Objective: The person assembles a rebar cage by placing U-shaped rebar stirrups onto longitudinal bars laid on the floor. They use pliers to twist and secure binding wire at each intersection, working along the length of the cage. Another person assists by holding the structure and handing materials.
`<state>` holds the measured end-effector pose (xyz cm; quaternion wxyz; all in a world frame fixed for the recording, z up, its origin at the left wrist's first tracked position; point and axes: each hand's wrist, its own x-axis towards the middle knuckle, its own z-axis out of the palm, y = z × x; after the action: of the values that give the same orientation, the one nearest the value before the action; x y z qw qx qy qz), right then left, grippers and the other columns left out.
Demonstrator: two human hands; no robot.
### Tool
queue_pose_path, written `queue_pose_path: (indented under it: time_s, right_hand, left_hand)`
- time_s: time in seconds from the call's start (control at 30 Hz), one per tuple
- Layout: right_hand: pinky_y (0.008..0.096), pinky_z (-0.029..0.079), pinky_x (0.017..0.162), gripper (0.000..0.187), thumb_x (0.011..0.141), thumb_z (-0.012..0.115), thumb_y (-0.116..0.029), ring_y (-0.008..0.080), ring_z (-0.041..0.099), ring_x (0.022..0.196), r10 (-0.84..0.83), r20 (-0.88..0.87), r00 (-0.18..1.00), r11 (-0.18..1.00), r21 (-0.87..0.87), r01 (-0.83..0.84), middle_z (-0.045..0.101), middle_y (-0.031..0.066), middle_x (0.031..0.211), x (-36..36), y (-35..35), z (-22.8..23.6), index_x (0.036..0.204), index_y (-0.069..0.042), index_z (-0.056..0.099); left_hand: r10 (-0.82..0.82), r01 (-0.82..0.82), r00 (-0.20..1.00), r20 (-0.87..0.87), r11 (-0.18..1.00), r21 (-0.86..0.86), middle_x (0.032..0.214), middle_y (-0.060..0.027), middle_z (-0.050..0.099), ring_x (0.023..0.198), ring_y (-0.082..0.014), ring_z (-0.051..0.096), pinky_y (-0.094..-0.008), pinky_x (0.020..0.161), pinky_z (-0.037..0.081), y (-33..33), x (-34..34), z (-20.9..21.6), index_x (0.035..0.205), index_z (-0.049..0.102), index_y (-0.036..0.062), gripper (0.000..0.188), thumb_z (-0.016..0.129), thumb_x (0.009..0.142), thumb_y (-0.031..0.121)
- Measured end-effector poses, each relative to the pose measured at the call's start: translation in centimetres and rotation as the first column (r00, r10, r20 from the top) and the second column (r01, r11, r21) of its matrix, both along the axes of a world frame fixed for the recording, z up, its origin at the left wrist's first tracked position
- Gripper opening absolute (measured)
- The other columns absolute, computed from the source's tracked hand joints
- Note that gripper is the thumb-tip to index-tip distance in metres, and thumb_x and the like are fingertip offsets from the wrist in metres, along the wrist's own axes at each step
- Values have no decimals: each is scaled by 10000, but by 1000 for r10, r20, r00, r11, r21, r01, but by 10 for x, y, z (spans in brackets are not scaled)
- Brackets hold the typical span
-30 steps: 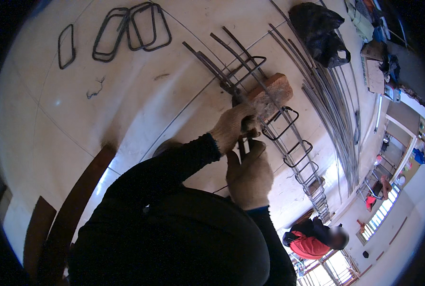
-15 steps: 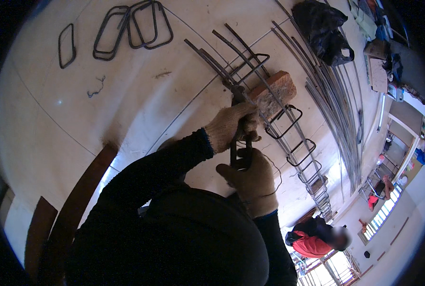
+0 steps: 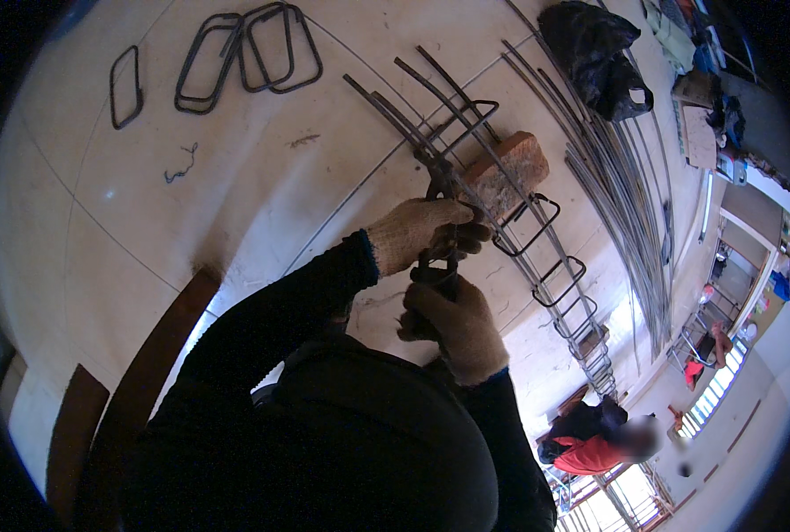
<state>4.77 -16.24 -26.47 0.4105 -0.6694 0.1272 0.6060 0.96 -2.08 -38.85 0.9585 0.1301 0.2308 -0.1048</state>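
My left hand (image 3: 420, 233), in a beige knit glove, is closed round dark metal pincers (image 3: 440, 179) at the edge of a rebar cage. The jaws point at the bars near a corner joint; whether they grip wire is too dark to tell. Just below, my gloved right hand (image 3: 461, 326) is closed on the handle ends. The cage (image 3: 519, 252) is made of long steel bars with bent rectangular stirrups (image 3: 565, 282) round them. A reddish brick (image 3: 506, 176) lies at its near end, partly behind the bars.
Several loose stirrups (image 3: 210, 62) lie on the tiled floor at upper left, beside a twisted wire scrap (image 3: 182, 163). A bundle of long bars (image 3: 621, 191) runs along the right, below a black plastic bag (image 3: 592, 58). Another person (image 3: 585, 439) in red and black is at the cage's far end.
My left hand has shifted slightly left and down. My right hand has moved a little left, its fingers more curled in. The thin wire loop seen beside it is no longer visible.
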Motion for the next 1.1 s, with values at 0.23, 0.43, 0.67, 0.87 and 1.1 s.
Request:
queue_pose_path:
  time_s: [0.23,0.43,0.67,0.87,1.1]
  right_hand:
    - [310,534,572,322,985,717,-259,174,665,643,-150,-425,893,965,133,226,694,84,901,6,-23,-47,1159,7,662]
    - [337,550,635,330,939,783,-259,192,673,731,550,498,671,834,-279,-477,703,106,909,-22,-27,-53,1096,5,661]
    - [360,568,742,390,851,873,-207,193,688,858,265,334,905,959,-192,-209,712,119,961,-9,-62,-15,1100,-4,651]
    - [443,587,791,464,740,891,-181,318,717,925,576,746,335,815,-492,-305,729,114,1051,0,-74,22,1168,-116,723]
    - [447,566,777,185,753,835,-219,321,692,895,750,661,-23,499,-589,-636,705,85,957,23,-114,84,917,-158,778]
  left_hand:
    - [104,-122,990,-100,974,-190,1197,-162,740,1028,-268,745,-412,934,614,-8,-11,-14,1322,620,-36,415,638,1048,275]
    - [-53,68,995,-80,977,204,1238,-140,741,1096,-269,725,-408,960,599,-21,-25,-18,1409,600,27,435,607,1029,240]
    - [-222,202,970,104,964,174,1211,-102,742,1103,-231,719,-349,962,569,-40,-17,-13,1356,632,56,395,568,984,170]
    - [-140,143,985,-104,989,30,1104,-71,701,1054,-211,689,-358,980,557,-89,-3,13,1172,644,38,213,560,984,94]
    - [-669,435,723,175,637,637,1277,-158,658,1137,-273,691,-404,1012,589,-105,43,35,1197,624,-83,224,505,1037,20]
